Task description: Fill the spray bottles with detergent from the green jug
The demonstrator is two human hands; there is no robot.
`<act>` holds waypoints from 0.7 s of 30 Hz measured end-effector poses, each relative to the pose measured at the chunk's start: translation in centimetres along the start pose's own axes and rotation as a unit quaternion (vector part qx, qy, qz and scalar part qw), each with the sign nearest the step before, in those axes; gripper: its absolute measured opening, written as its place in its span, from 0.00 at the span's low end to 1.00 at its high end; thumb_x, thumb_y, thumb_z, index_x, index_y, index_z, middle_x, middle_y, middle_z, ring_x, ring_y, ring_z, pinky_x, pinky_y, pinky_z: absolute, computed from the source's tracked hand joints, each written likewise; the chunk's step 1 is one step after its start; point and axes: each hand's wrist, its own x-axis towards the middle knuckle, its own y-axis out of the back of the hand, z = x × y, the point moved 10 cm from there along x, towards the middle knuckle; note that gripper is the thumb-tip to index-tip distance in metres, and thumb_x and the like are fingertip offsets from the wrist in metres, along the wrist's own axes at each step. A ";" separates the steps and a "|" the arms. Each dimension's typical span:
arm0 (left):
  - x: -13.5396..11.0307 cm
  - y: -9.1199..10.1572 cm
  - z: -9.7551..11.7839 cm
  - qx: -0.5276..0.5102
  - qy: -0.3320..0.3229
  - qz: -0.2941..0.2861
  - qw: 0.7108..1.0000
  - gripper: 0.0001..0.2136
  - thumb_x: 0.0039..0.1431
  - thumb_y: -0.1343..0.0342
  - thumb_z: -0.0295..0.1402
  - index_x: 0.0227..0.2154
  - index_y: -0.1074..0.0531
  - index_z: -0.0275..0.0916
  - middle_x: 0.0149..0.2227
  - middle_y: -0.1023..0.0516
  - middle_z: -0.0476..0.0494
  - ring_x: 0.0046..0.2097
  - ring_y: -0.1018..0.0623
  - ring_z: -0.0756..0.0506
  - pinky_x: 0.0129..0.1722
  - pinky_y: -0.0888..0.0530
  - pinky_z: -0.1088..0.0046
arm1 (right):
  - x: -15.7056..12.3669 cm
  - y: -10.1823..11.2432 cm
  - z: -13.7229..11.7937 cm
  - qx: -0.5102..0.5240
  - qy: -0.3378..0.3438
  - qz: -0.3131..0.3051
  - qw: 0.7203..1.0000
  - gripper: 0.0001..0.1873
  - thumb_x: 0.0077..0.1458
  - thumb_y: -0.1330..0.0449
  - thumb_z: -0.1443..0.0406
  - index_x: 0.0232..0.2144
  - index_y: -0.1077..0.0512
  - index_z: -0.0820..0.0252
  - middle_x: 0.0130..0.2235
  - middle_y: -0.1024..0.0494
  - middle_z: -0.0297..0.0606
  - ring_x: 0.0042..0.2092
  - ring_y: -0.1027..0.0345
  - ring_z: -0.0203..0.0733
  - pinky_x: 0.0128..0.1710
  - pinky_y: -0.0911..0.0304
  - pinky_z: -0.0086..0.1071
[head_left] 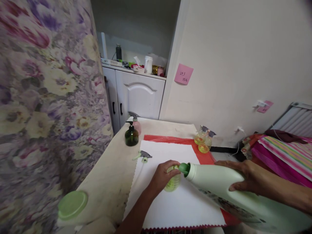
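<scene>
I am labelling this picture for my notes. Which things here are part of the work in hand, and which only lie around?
In use:
left hand gripping small yellow bottle
right hand tilting big white jug
spray head lying off
green cap

Lying about:
dark green pump bottle
pink spray bottle
two yellow spray bottles
pink note

A floral curtain hangs at the left. At the far side stands a white cabinet with 2 doors; a pink note sticks to the plain wall at right.
</scene>
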 end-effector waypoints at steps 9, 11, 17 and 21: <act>-0.1 -0.2 0.1 -0.011 -0.005 -0.006 1.000 0.09 0.55 0.41 0.32 0.39 0.23 0.40 0.39 0.21 0.45 0.43 0.24 0.44 0.45 0.32 0.72 | 0.0 0.3 -0.2 -0.057 -0.007 -0.027 0.998 0.32 0.48 0.35 0.60 0.56 0.35 0.45 0.35 0.19 0.29 0.32 0.26 0.42 0.30 0.36 0.26; -0.1 -0.2 0.0 -0.011 -0.006 -0.005 1.000 0.09 0.55 0.40 0.32 0.39 0.22 0.40 0.40 0.20 0.45 0.44 0.24 0.44 0.45 0.32 0.72 | 0.1 0.3 -0.3 -0.063 -0.014 -0.030 0.997 0.31 0.48 0.35 0.60 0.55 0.34 0.43 0.36 0.19 0.28 0.33 0.25 0.42 0.31 0.36 0.25; 0.0 -0.1 -0.1 -0.004 -0.007 0.000 1.000 0.09 0.55 0.40 0.33 0.38 0.22 0.39 0.38 0.21 0.45 0.42 0.24 0.44 0.44 0.32 0.72 | 0.2 0.9 -0.9 -0.072 -0.013 -0.023 0.997 0.30 0.48 0.35 0.62 0.54 0.33 0.42 0.39 0.19 0.29 0.37 0.25 0.42 0.34 0.35 0.25; 0.0 -0.2 0.1 -0.001 -0.011 0.002 1.000 0.09 0.55 0.41 0.34 0.38 0.22 0.39 0.38 0.21 0.45 0.42 0.24 0.44 0.44 0.32 0.73 | 0.2 0.9 -1.1 -0.064 -0.014 -0.034 0.997 0.29 0.48 0.35 0.62 0.54 0.33 0.42 0.38 0.18 0.28 0.36 0.24 0.41 0.32 0.35 0.24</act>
